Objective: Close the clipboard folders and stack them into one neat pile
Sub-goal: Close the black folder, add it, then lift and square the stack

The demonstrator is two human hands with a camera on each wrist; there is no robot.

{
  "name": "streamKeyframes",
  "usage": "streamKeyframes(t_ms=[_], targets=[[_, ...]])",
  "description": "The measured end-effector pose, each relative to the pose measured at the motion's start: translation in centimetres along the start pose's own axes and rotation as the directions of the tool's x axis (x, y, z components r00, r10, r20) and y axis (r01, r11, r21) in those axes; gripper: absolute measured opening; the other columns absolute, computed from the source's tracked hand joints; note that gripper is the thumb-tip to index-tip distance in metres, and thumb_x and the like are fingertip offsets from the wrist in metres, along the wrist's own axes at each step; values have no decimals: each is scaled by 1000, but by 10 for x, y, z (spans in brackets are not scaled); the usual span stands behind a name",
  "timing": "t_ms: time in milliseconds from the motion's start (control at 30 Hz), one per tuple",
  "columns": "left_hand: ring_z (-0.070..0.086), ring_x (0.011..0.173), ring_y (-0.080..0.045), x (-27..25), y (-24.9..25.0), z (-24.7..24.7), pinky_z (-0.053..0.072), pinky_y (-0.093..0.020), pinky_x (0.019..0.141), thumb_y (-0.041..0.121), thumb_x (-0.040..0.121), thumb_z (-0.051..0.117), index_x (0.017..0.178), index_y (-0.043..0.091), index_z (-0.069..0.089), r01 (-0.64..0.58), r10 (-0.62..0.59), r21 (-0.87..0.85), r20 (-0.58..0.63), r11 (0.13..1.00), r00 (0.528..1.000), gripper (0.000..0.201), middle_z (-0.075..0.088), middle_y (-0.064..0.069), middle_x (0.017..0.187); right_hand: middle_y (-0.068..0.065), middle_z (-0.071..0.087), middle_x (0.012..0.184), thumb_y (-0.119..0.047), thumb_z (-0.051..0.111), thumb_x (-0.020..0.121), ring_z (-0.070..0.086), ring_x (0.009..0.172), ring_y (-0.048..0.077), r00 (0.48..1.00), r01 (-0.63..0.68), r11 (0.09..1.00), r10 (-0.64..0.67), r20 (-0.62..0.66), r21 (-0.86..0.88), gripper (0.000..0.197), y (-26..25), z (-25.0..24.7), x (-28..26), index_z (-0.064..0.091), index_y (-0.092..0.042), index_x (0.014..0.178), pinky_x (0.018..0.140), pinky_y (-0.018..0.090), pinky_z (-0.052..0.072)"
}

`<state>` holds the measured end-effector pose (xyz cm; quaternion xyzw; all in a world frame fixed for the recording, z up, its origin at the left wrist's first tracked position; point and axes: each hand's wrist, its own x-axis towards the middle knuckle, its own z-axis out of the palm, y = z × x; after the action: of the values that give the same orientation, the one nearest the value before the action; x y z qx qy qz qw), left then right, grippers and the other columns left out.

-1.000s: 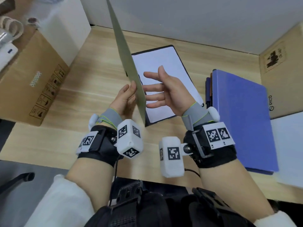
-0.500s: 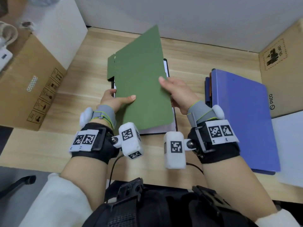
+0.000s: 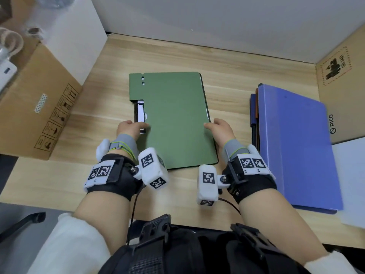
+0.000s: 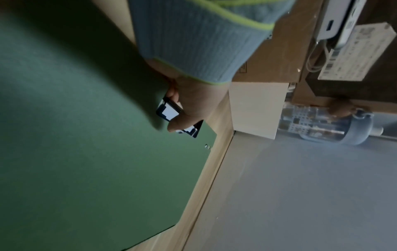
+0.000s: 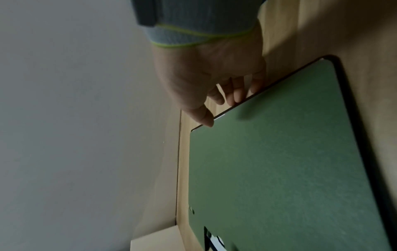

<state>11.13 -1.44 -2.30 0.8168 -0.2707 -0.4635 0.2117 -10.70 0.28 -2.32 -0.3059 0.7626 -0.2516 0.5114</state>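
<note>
A green clipboard folder (image 3: pixel 173 119) lies closed and flat in the middle of the wooden desk (image 3: pixel 227 62). Its black clip and a bit of white paper (image 3: pixel 140 113) show through the cover's left notch. My left hand (image 3: pixel 130 128) holds the left edge by the clip, thumb on the cover; the left wrist view shows this hand (image 4: pixel 193 105) on the folder (image 4: pixel 86 152). My right hand (image 3: pixel 219 129) pinches the right edge. In the right wrist view its thumb (image 5: pixel 206 118) sits on the cover (image 5: pixel 279 169) with the fingers curled at the edge. A pile topped by a blue folder (image 3: pixel 296 145) lies to the right.
A brown cardboard box (image 3: pixel 39 107) and a white box (image 3: pixel 75 36) stand left of the desk. Another cardboard box (image 3: pixel 341 86) stands at the right rear, with a white sheet (image 3: pixel 351 175) in front of it. A grey wall closes the back.
The green cover swung down from upright onto the white paper and now lies flat. Both hands moved from the cover to the folder's left and right edges.
</note>
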Motion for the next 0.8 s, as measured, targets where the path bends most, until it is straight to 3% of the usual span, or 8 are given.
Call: streamKeyframes(t_ms=[67,133,233,300,367,567,733,800], targets=[[51,94,-28,-4,3,-4,35,-27,74,27,86,61,103,-2,62,25,-23,-45,26,999,999,33,60,-17,115,15,52,134,-28,64,74,52,121,30,999,-29,998,28,22,61,64,6,-1,2,46,-6,132,102,44,45],[53,104,-31,-12,7,-8,34,-26,68,35,94,47,127,-6,53,5,-5,-12,-19,1000,1000,53,55,-20,134,4,58,106,-31,65,70,59,94,19,995,-76,985,65,70,156,37,9,-5,6,53,-21,103,72,27,52],[56,97,-25,-19,18,-10,35,-15,55,31,100,33,121,1,57,-145,139,-82,-74,986,987,44,68,-12,113,-6,49,83,-20,63,82,45,65,5,997,-17,967,-2,74,253,24,-1,-19,-1,46,-24,98,41,12,38],[61,61,5,-33,30,-10,35,0,46,26,101,33,121,8,56,-271,263,-210,-63,940,963,36,68,20,57,-1,57,96,-16,61,83,52,71,4,991,118,939,-133,23,324,40,-16,-33,-7,50,-14,121,53,13,45],[51,40,20,-38,41,-6,36,3,48,23,101,36,127,2,55,-340,333,-323,-80,883,940,38,52,33,35,3,64,95,-13,61,82,61,75,8,972,230,886,-228,-52,404,42,-35,-45,-12,54,-4,123,76,29,54],[53,48,7,-74,78,51,41,-11,51,15,101,33,102,30,57,-372,548,-493,278,787,789,28,68,25,62,13,52,127,-43,63,65,53,116,28,868,293,950,-218,-447,106,48,-37,-128,-10,59,-19,107,103,42,43],[57,38,1,-106,79,112,47,-11,44,12,96,44,111,28,52,-229,407,-361,560,904,722,23,70,19,66,9,58,124,-58,57,50,57,115,29,824,81,997,-58,-563,17,70,24,-202,8,64,-18,107,100,49,45],[58,37,2,-118,75,138,46,-10,43,13,95,48,103,27,56,-186,330,-285,626,940,706,18,68,18,56,13,49,131,-49,61,65,50,121,32,821,-34,999,27,-570,-1,57,46,-220,-1,64,-16,111,105,48,39]])
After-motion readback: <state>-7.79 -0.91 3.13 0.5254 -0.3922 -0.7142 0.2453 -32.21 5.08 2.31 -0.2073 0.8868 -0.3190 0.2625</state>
